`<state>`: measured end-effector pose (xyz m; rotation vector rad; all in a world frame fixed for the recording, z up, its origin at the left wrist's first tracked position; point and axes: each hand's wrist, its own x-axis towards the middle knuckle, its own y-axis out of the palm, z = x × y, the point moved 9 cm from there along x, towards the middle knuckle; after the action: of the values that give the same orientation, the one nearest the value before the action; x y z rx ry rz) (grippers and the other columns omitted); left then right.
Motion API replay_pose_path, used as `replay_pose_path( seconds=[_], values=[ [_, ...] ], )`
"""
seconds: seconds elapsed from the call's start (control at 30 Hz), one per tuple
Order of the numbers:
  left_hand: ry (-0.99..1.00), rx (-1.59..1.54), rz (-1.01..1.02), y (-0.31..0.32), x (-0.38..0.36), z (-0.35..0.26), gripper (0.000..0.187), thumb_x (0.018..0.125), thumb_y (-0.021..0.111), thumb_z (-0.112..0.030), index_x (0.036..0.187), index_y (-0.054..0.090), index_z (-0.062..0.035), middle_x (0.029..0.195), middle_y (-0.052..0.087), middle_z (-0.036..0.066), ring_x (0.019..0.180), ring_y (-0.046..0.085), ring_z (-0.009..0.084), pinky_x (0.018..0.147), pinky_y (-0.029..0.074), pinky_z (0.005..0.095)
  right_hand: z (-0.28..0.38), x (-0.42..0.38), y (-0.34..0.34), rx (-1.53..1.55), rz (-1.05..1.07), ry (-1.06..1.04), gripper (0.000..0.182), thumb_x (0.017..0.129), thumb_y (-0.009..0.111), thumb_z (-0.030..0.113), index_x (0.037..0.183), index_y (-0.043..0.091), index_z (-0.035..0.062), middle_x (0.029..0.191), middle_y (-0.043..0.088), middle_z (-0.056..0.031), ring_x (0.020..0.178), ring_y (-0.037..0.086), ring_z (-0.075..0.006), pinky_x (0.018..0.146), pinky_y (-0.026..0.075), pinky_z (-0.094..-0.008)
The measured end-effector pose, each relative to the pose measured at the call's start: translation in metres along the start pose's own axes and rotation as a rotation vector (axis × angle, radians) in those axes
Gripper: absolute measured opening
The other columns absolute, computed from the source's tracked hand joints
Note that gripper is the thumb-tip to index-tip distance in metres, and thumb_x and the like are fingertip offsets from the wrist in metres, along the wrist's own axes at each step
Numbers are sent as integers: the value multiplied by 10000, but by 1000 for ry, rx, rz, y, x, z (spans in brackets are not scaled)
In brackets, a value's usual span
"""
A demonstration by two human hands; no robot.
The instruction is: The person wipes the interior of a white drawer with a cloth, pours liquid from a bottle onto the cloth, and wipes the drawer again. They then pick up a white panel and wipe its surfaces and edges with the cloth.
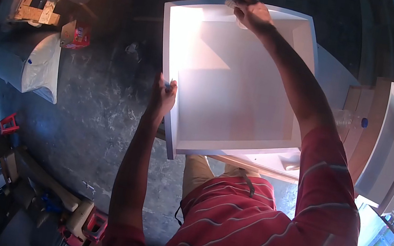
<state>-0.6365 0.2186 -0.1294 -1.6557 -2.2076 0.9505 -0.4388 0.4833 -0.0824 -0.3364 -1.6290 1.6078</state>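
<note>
Two hands meet one white, open-topped box at different walls, in front of the person.
Left hand clasps the left wall, thumb inside and fingers outside; right hand reaches to the far rim, fingers closed around a pale wad, perhaps cloth. The box is nearly square, so no long axis stands out; the left hand is nearer the body. Bare concrete floor gives open room leftward, while white drawer-like pieces crowd the right, beyond the right arm.
</note>
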Motion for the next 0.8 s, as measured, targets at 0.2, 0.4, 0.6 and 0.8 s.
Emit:
replay_pose_path(
  seconds=[0.2,0.4,0.6,0.8],
  values=[
    [15,-39,26,1,0,-1,345,879,514,-77,1176,400,58,1012,535,266,864,591,366,736,481,407,-41,-16,-30,181,-123,286,242,859,586,298,881,695,83,871,631,-99,876,593,-306,774,494,-379],
    [135,52,-11,5,3,9,358,871,513,-63,1188,393,51,1058,512,280,933,566,381,768,467,419,39,22,20,199,-237,349,362,903,502,369,877,677,54,898,575,-144,977,524,-293,778,493,-379],
    [5,-64,30,5,2,13,357,868,509,-58,1190,395,48,1059,514,278,954,551,415,798,454,449,130,66,45,116,-117,156,207,808,588,224,815,690,45,1149,499,-140,1029,562,-276,878,488,-339],
    [-58,-145,75,7,4,10,351,867,519,-93,1171,417,48,1064,514,284,938,559,414,792,461,445,4,5,4,71,-194,412,255,821,601,338,790,713,112,885,625,-129,1002,565,-267,773,522,-414]
  ],
)
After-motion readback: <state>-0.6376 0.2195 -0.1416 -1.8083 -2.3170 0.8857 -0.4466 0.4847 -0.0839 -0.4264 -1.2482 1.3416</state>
